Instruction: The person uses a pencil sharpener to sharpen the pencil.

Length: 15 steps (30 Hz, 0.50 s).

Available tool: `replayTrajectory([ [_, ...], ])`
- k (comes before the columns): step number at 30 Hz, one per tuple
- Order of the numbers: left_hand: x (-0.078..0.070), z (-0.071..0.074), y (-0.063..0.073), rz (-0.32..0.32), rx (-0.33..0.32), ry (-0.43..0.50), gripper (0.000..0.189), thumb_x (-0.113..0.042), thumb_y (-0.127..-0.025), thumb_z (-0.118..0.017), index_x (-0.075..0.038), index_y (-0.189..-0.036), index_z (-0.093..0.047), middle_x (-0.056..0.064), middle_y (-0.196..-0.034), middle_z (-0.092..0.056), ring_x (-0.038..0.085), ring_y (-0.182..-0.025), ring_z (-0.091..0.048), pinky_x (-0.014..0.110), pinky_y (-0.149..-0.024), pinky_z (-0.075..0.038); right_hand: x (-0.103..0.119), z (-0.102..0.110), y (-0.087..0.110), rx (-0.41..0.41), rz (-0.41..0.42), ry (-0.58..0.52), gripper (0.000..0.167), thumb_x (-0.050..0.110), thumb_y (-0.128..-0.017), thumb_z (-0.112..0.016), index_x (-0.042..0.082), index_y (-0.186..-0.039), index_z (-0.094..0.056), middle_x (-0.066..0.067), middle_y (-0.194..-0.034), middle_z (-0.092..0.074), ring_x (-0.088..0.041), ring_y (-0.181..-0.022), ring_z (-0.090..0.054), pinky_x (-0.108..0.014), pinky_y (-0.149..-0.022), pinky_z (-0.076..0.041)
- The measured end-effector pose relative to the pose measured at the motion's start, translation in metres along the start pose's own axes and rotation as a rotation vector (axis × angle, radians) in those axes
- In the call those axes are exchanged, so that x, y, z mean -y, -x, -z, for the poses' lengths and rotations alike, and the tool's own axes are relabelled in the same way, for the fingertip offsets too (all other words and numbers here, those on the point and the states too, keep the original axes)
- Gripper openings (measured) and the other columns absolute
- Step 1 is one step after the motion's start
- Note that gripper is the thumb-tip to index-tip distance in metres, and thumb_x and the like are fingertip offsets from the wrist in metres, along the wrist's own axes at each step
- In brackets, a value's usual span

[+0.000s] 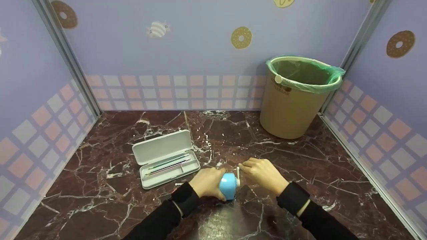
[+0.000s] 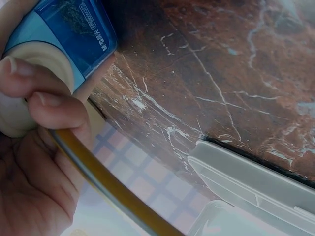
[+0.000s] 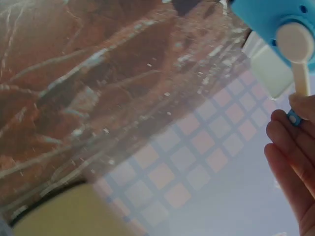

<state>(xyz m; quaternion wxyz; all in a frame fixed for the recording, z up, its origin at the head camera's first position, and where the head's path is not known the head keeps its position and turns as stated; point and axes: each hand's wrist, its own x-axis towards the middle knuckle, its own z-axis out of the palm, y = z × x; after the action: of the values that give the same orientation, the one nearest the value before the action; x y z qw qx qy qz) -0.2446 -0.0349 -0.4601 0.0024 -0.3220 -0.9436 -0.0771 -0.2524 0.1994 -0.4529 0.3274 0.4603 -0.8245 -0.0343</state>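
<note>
My left hand (image 1: pixel 208 182) grips a blue hand-crank pencil sharpener (image 1: pixel 228 186) on the table. In the left wrist view, its curled fingers lie by the sharpener's cream round front and against a yellow striped pencil (image 2: pixel 113 184). The pencil's tip is hidden behind those fingers. Fingertips of my right hand (image 1: pixel 262 172) pinch the end of the cream crank (image 3: pixel 300 76), where a small blue part shows between them. Through the sharpener's clear blue bin (image 2: pixel 86 24), dark shavings can be seen.
Left of the hands lies an open white pencil case (image 1: pixel 161 146) with several pencils (image 1: pixel 170 165) inside. A tan trash bin (image 1: pixel 290 110) with a green liner stands at the back right. Patterned walls (image 1: pixel 200 60) enclose the marbled table (image 1: pixel 116 206).
</note>
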Motion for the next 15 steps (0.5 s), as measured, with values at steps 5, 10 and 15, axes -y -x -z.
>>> replayTrajectory([
  [5, 0.0, -0.002, 0.0, -0.005, -0.001, 0.004, 0.068, -0.047, -0.057, -0.097, -0.01, -0.102, -0.063, 0.003, -0.086, -0.074, 0.021, -0.074, -0.071, 0.034, -0.067, -0.059, 0.0, -0.015, 0.0, 0.034, -0.059, -0.066, 0.019, 0.01, -0.079, -0.082, 0.01, -0.098, -0.079, 0.001, -0.082, -0.074, -0.013, -0.067, -0.063, -0.027, -0.057, -0.053],
  [10, 0.0, -0.002, 0.0, -0.003, -0.005, 0.004, 0.068, -0.047, -0.057, -0.097, -0.01, -0.104, -0.064, 0.003, -0.087, -0.074, 0.021, -0.076, -0.071, 0.035, -0.068, -0.059, 0.002, -0.025, 0.001, 0.089, -0.101, -0.127, 0.016, 0.012, -0.081, -0.081, 0.012, -0.097, -0.08, 0.001, -0.084, -0.077, -0.015, -0.07, -0.067, -0.029, -0.06, -0.055],
  [15, 0.001, -0.002, 0.0, 0.009, -0.006, 0.016, 0.069, -0.047, -0.057, -0.097, -0.01, -0.105, -0.064, 0.005, -0.089, -0.074, 0.023, -0.078, -0.072, 0.036, -0.069, -0.059, 0.007, -0.033, 0.006, 0.141, -0.147, -0.178, 0.017, 0.011, -0.081, -0.082, 0.012, -0.098, -0.08, -0.001, -0.088, -0.078, -0.016, -0.077, -0.072, -0.033, -0.065, -0.059],
])
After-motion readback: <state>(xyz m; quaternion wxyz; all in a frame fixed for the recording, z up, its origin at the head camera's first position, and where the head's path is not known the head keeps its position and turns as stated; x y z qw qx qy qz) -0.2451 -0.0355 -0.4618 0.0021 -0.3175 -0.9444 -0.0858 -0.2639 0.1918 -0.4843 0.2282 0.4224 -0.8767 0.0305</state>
